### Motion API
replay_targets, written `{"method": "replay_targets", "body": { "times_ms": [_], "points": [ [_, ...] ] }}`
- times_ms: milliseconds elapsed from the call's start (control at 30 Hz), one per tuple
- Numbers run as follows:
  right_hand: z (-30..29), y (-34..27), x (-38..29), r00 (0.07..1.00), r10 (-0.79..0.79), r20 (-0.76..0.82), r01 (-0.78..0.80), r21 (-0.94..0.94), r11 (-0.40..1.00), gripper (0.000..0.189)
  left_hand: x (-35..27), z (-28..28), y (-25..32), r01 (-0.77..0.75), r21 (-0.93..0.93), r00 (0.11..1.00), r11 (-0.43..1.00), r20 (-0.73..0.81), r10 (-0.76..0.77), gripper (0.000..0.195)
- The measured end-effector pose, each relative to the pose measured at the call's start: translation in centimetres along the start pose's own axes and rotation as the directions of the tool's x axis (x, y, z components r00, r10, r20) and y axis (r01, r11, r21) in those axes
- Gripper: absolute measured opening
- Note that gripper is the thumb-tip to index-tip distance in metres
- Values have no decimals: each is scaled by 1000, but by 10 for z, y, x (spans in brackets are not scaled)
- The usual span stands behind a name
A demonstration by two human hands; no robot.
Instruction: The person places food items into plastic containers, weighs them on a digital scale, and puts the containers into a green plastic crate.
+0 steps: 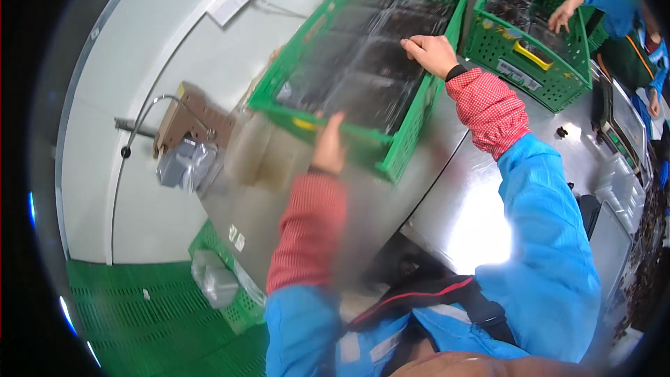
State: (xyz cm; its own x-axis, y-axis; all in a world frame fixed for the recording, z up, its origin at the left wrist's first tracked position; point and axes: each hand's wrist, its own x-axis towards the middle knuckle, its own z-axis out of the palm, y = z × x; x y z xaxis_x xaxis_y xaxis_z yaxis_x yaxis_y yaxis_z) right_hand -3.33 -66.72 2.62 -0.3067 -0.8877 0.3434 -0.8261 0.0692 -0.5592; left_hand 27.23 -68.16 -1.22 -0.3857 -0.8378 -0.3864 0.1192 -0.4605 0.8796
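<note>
In the head view a green plastic crate (419,110) with yellow handles stands on a metal table. Flat clear plastic packs (377,63) with dark contents lie in it in rows. My left hand (330,144), blurred, is at the crate's near end wall; whether its fingers grip the rim cannot be told. Above the packs, near the crate's right side, is my right hand (432,55), its fingers curled in; no held object shows in it. Both my arms wear blue sleeves with red patterned cuffs.
A second green crate (528,70) holds similar packs, with a co-worker's hand (562,15) in it. A weighing scale (617,125) and clear trays (620,188) are at the right. A brown device (196,115) sits by the wall. Below left, a green crate (235,306) holds clear plastic containers.
</note>
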Motion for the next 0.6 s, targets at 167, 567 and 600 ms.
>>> {"method": "replay_targets", "body": {
  "times_ms": [167, 567, 600],
  "points": [
    [6, -4, 16, 994, 2, -106, -9, -67, 998, 36, 21, 6, 19, -14, 155, 992, 988, -124, 33, 85],
    [14, 10, 9, 952, -92, -293, 51, -144, 988, 27, 9, 9, 16, -771, 583, 393, -256, 752, 529, 22],
    [15, 2, 8, 961, -40, -274, 11, -109, 994, 30, 18, 18, 16, -786, 555, 357, -271, 767, 534, 22]
  ]
}}
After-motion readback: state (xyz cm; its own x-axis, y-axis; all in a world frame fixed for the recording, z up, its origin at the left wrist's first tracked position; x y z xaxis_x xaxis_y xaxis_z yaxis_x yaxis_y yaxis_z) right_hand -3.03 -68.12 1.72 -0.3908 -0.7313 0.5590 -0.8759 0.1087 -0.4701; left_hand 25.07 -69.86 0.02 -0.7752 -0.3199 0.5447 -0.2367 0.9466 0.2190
